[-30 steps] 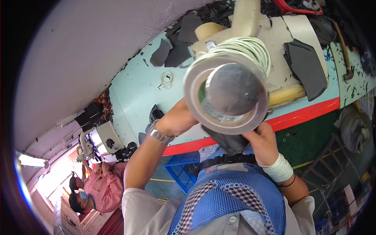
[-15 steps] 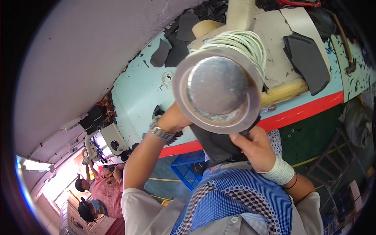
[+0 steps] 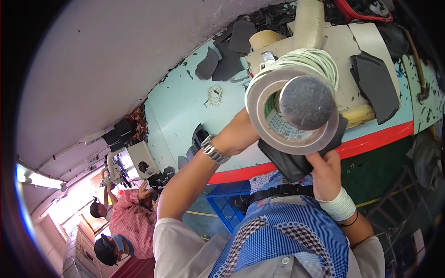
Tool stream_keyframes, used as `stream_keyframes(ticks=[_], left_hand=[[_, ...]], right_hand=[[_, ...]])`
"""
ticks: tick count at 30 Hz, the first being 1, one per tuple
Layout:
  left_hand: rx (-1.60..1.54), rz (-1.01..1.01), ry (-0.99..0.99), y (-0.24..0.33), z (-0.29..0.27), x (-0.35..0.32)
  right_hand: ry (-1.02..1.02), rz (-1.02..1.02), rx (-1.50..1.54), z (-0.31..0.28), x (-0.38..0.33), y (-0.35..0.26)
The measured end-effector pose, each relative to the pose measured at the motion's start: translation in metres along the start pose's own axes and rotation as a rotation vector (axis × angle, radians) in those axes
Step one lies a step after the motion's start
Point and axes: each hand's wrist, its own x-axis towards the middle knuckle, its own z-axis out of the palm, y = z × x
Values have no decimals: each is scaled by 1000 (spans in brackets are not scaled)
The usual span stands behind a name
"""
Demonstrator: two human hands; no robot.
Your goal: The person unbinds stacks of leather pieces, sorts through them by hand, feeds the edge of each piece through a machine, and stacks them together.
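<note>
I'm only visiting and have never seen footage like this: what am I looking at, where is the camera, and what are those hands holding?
There is no machine here: a person wears a wide-angle camera on the head, looking down at their own arms, so straight edges bend. The left hand, with a wristwatch, and the right hand, with a white wrist wrap, hold up a big roll of tape and a dark piece of material. A round grey metal face shows in the roll's middle. Beyond lies a pale blue workbench with dark cut pieces, coiled white cord and a small cord loop. Other people work lower left.
</note>
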Motion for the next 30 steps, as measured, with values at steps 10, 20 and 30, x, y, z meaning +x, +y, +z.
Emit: stream_keyframes(ticks=[10, 20, 30], left_hand=[[707, 196, 153, -12, 9, 5], [1066, 298, 103, -15, -5, 3], [781, -57, 68, -3, 9, -3]], right_hand=[[15, -53, -75, -1, -2, -1], [28, -88, -54, 2, -6, 2], [-97, 116, 39, 2, -12, -1]])
